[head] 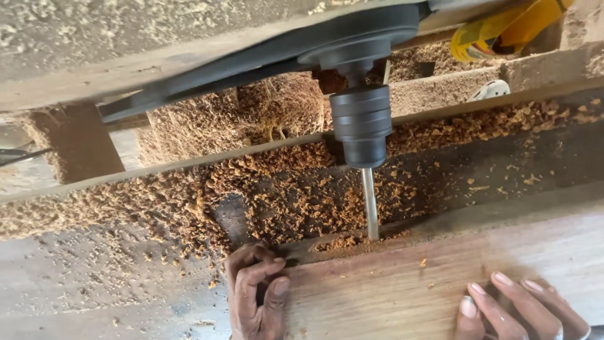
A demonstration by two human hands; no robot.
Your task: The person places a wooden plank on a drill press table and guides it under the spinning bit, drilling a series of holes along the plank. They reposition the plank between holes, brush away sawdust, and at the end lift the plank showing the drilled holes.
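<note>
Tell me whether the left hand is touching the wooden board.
Touching. The head view shows the left hand gripping the left end of the wooden board, its fingers curled against the edge with no gap.

The left hand [257,296] grips the wooden plank's [402,289] left end while the right hand [516,308] presses flat on its top, the drill bit [370,204] meeting its far edge amid sawdust [189,201].
</note>
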